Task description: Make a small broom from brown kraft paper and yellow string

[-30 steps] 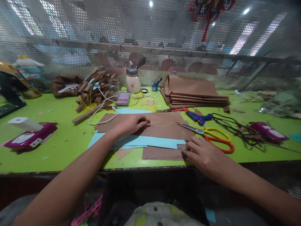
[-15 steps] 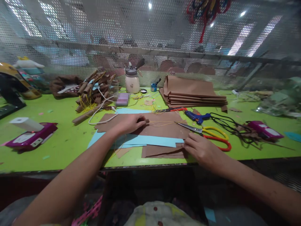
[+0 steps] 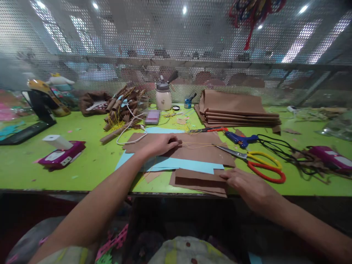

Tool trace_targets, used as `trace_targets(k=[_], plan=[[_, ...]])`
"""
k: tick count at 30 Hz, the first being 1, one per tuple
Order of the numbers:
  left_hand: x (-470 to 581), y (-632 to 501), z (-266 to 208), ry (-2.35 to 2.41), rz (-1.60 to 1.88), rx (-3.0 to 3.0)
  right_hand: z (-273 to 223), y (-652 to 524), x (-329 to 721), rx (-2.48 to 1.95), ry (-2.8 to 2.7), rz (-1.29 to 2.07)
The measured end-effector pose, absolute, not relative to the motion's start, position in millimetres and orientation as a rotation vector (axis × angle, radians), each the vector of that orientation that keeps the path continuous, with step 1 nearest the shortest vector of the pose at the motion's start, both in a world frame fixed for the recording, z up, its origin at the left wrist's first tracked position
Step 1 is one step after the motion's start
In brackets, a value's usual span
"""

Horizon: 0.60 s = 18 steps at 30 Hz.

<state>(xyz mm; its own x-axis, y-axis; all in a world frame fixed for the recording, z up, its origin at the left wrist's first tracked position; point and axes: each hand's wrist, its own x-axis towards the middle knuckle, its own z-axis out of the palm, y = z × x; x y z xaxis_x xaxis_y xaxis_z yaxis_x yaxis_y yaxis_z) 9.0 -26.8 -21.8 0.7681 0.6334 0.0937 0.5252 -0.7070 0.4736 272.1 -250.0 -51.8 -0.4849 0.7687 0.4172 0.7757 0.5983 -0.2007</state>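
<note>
Head: front brown sheets (image 3: 202, 178) further apart

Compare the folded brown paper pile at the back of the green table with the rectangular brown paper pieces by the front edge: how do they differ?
The folded brown paper pile is larger and much thicker; the rectangular brown paper pieces make only a thin layer. No hand touches the pile, while the bare right hand has its fingers on the pieces' right edge. Both are brown and lie on the green table.
</note>
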Motion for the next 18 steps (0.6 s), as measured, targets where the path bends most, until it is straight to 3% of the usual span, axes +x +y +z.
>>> trace_targets(k=[7,18], plan=[[9.5,-25.9,-23.0,0.88,0.356,2.536,-49.1,-256.7,275.8,-1.491,-1.944,0.157],[10.6,-30.2,-17.1,0.954,0.35,2.531,-63.7,-258.4,259.2,-1.199,-2.043,0.168]])
